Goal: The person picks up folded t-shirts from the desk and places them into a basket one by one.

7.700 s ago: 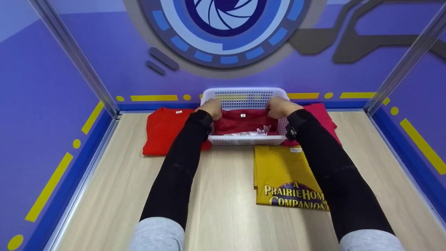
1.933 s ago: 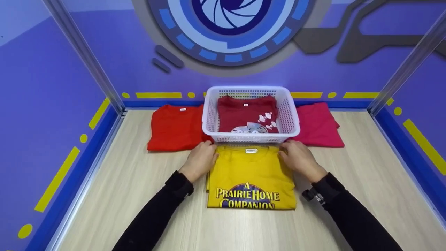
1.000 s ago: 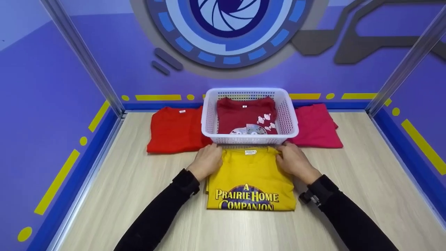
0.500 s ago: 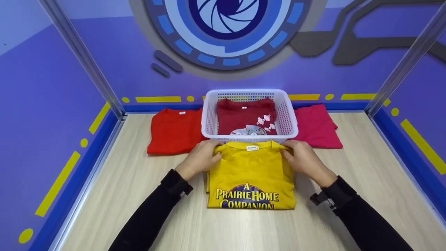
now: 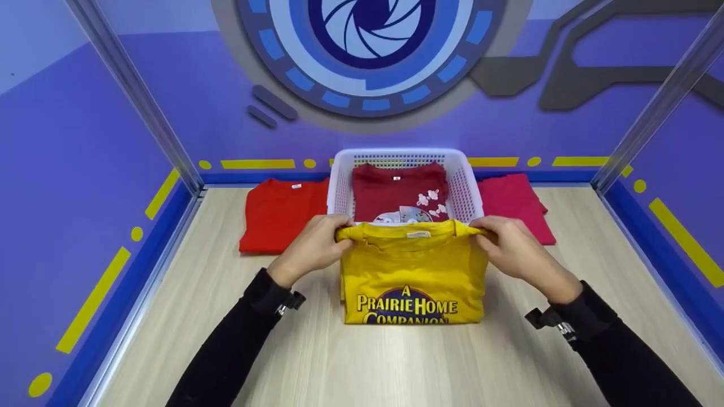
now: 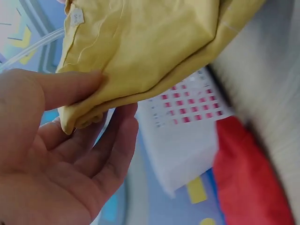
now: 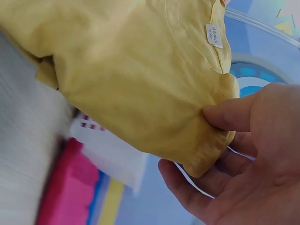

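A folded yellow T-shirt [image 5: 413, 271] with "A Prairie Home Companion" lettering hangs between my two hands, its collar end raised at the front of the white basket. My left hand [image 5: 314, 246] pinches its left shoulder corner; in the left wrist view the thumb [image 6: 75, 86] lies on top and the fingers underneath. The right hand [image 5: 520, 251] pinches the opposite shoulder the same way, near the white neck label [image 7: 214, 35]. Behind the shirt stands the white perforated basket [image 5: 474, 195], its front wall hidden by the yellow cloth. Inside it lies a folded dark red T-shirt [image 5: 390, 195] with a pale print.
A folded bright red shirt [image 5: 280, 217] lies left of the basket. To the right is a folded pink shirt [image 5: 515, 206], partly behind my right hand. Blue-purple panels [image 5: 169, 102] wall in the wooden table [image 5: 186, 294] at the back and sides.
Earlier both hands were inside the basket, with the yellow shirt lying right of centre. The shirt then lay centred in front of the basket; now both hands have lifted its collar end up.
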A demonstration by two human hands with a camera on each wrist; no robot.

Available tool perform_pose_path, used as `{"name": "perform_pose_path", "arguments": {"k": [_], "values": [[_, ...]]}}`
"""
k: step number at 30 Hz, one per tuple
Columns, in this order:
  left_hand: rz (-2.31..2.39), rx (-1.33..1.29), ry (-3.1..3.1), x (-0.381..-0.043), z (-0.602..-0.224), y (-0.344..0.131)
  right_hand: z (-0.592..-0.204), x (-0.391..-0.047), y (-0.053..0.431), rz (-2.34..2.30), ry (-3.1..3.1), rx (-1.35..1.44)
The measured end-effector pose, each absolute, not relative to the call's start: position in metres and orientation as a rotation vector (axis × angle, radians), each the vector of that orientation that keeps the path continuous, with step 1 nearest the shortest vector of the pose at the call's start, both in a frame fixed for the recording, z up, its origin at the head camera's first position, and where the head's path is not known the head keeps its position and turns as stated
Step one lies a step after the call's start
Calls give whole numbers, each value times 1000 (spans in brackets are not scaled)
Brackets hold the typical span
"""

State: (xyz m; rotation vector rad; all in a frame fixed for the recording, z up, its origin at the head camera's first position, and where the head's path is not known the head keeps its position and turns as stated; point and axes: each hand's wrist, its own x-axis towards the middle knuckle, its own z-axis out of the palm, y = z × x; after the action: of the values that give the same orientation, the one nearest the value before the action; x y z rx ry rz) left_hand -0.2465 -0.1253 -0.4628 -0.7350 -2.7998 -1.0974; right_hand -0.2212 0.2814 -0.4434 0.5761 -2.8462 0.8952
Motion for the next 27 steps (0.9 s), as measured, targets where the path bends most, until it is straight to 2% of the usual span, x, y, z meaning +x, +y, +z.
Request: {"name": "perform_pose_path", "arguments": {"k": [16, 21, 27], "values": [[-1028, -818, -2677, -243, -392, -139, -385, -220, 285, 792, -2543, 740], [-1075, -832, -2687, -255, -384, -142, -375, -236, 286, 767, -2500, 776], [-1097, -819, -2780, -291, -385, -144, -371, -276, 285, 783, -2579, 764]]}}
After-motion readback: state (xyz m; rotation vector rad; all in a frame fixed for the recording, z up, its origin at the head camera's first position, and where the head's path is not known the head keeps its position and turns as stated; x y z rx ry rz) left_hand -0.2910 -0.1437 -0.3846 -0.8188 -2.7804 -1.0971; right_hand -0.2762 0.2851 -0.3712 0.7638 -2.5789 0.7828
